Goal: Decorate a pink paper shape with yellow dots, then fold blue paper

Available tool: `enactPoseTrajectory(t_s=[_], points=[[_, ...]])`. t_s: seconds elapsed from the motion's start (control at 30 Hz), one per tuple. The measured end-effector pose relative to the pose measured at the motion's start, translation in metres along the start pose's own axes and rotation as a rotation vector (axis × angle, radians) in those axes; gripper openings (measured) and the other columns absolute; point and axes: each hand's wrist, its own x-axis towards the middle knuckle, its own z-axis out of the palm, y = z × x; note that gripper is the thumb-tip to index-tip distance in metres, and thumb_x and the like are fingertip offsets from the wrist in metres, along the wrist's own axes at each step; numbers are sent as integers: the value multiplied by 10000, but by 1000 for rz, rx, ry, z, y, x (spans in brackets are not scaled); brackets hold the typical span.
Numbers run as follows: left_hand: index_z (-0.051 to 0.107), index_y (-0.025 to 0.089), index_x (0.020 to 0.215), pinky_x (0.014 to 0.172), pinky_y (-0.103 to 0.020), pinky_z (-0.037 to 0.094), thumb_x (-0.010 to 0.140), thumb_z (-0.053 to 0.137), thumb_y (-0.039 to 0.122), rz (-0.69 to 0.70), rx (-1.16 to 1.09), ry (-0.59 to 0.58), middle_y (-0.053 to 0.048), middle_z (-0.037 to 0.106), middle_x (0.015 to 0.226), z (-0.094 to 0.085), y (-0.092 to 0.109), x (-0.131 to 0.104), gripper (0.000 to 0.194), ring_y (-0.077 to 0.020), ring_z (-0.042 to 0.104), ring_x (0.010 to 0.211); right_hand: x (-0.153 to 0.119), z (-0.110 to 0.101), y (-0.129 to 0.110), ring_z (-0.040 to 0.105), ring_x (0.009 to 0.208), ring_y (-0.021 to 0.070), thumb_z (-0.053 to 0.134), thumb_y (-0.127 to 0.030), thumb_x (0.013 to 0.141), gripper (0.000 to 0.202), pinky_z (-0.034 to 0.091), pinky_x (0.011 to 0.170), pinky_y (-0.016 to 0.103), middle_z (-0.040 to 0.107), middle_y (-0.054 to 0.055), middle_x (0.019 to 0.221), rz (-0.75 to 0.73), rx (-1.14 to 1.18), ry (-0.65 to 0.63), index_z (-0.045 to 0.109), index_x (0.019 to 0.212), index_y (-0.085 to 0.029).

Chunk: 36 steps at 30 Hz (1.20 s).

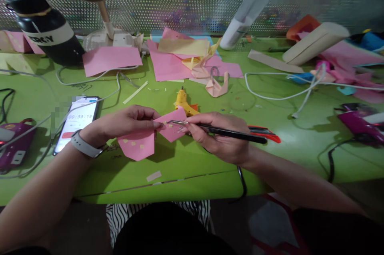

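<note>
My left hand (132, 122) pinches a pink paper piece (139, 145) that carries several small pale squares; its two wings spread to either side of my fingertips. Between the thumb and fingers of my right hand (220, 133) are black-handled tweezers (231, 133), their metal tips touching the right wing of the paper beside a pale square. Just behind the paper lies a yellow glue gun (182, 99), partly hidden by the paper and my right hand. Red-and-black scissors or a cutter (265, 132) show beyond my right hand.
Pink sheets (162, 63) and folded peach paper (216, 87) lie at the back. A phone (78, 121) and black bottle (51, 31) stand left, near a fan (105, 23). White cables (270, 97) cross the right side. A pale strip (154, 176) lies near the front edge.
</note>
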Motion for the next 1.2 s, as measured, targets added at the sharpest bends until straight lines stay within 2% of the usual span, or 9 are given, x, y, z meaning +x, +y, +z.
enactPoseTrajectory(t_s=[0.37, 0.5, 0.87, 1.03, 1.2], points=[[674, 149, 978, 570, -211, 363, 885, 601, 408, -1, 24, -16, -22, 625, 821, 0, 1, 1, 285, -95, 494, 643, 6, -8, 0, 646, 553, 92, 603, -165, 895, 120, 479, 531, 194, 740, -3, 700, -67, 4, -45, 720, 903, -188], [685, 159, 1016, 574, -212, 392, 867, 605, 438, -1, 49, -16, -28, 648, 841, 0, 1, 1, 326, -107, 526, 662, 6, -8, 1, 645, 555, 101, 596, -202, 909, 138, 472, 527, 208, 739, 11, 699, -66, -11, -53, 732, 909, -183], [696, 165, 1005, 522, -197, 370, 851, 623, 421, 20, 65, -38, -32, 666, 818, -1, -1, 1, 308, -112, 534, 641, 9, -11, 3, 644, 566, 125, 601, -204, 897, 167, 438, 527, 233, 690, 17, 597, -16, -31, -224, 764, 920, -170], [686, 156, 1000, 499, -192, 322, 865, 611, 436, 9, 61, -70, -13, 618, 758, -2, -2, 2, 320, -90, 467, 585, 9, -12, 5, 643, 568, 111, 584, -205, 907, 180, 443, 546, 220, 695, 8, 607, -85, -17, -205, 758, 929, -164], [681, 144, 979, 543, -198, 340, 882, 601, 406, 3, 70, -111, 0, 574, 738, -6, -3, 2, 290, -85, 444, 599, 17, -14, 5, 653, 600, 101, 582, -213, 920, 182, 448, 555, 210, 740, 12, 707, -193, 26, -252, 745, 985, -162]])
